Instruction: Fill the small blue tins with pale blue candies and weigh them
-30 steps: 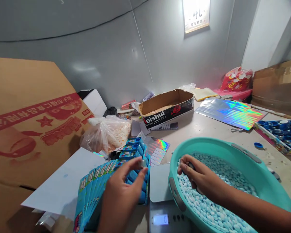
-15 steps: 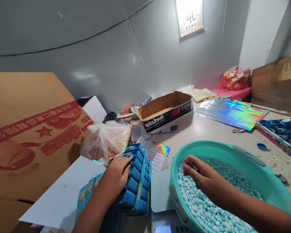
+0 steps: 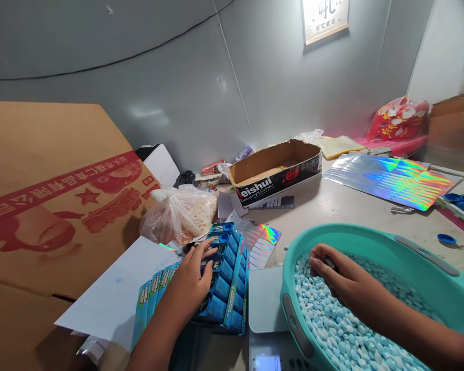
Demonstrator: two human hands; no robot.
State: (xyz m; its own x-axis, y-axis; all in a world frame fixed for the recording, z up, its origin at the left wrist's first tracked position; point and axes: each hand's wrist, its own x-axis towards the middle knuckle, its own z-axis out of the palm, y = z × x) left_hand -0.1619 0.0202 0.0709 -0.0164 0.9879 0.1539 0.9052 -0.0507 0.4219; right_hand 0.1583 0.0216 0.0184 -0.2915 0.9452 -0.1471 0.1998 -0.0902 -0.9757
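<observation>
My left hand (image 3: 193, 273) lies with its fingers apart over a rack of blue containers (image 3: 221, 270), touching their tops. The containers stand in rows inside printed blue boxes, and some show dark round openings. My right hand (image 3: 334, 270) is closed above a teal plastic tub (image 3: 371, 232). A dark grey end of a small tool (image 3: 331, 263) sticks out of that fist; the rest of it is hidden. Small pale blue and white candies (image 3: 320, 317) cover the bottom of the tub. Between rack and tub sits a scale (image 3: 268, 304) with a lit display.
A large cardboard box (image 3: 62, 206) stands at the left, with a white sheet (image 3: 112, 293) before it. Behind the rack is a bag of pale pieces (image 3: 185, 211). An open black-printed carton (image 3: 276, 180) and a shiny sheet (image 3: 394, 180) lie farther back. A blue cap (image 3: 446, 238) lies at right.
The whole view has turned slightly left, so things appear farther right. My left hand's fingers are more spread over the containers. My right hand stays closed above the candies.
</observation>
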